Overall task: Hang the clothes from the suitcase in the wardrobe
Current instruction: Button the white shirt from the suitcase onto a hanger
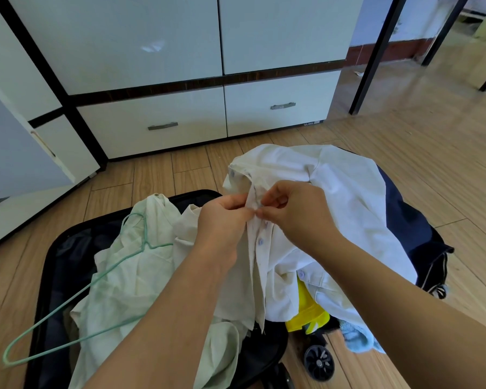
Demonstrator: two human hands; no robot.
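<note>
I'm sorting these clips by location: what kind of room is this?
Probably a bedroom or dorm room: a white wardrobe with drawers stands on wood-look flooring, an open suitcase of clothes lies before it, and a dark metal frame, perhaps a bed, stands at the right.

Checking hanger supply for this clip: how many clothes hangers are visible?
1. A green wire hanger lies on the pale green garment in the open suitcase, left of both hands. Others may be hidden under the clothes.
</note>
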